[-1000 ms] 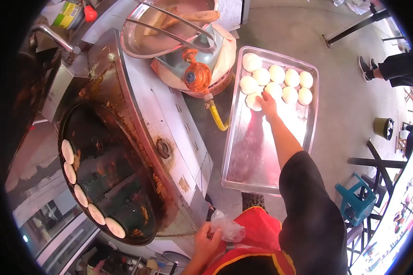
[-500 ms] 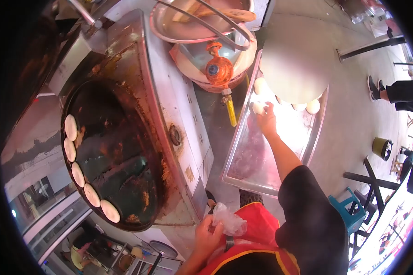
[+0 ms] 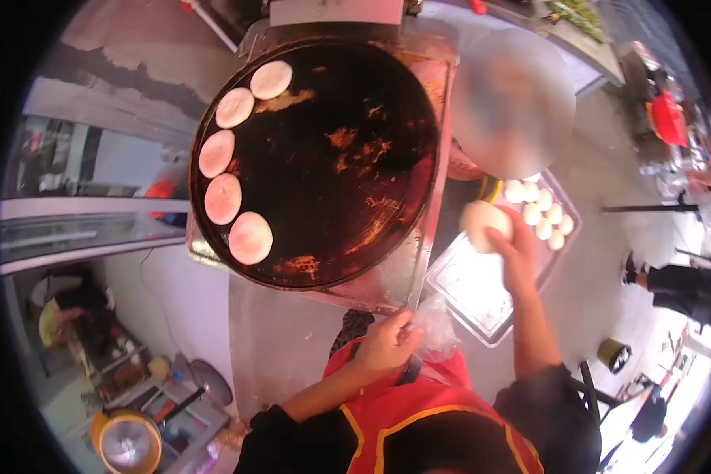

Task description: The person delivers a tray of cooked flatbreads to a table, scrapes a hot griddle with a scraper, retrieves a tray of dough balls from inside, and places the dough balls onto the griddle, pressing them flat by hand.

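In my right hand (image 3: 517,251) is a pale dough round (image 3: 482,226), gripped between thumb and fingers above the metal tray (image 3: 494,341). Several smaller dough balls (image 3: 544,228) sit in the tray's far right part. My left hand (image 3: 389,345) is closed in front of my apron, on a clear crumpled plastic bag (image 3: 436,330) that hangs at its right side. Ahead of it stands a large round black griddle pan (image 3: 324,182). Several flat dough rounds (image 3: 223,199) lie in a curve along the pan's left edge.
A metal-topped stand (image 3: 399,288) carries the griddle, its corner close to my left hand. A blurred round patch hides what lies behind the tray. At the lower left is a yellow-rimmed pot (image 3: 126,442). A bucket (image 3: 613,355) stands on the floor at right, near another person's legs (image 3: 683,288).
My right hand has lifted a dough round out of the tray. The view has swung toward the griddle, which now sits nearer the middle. My left hand keeps the bag.
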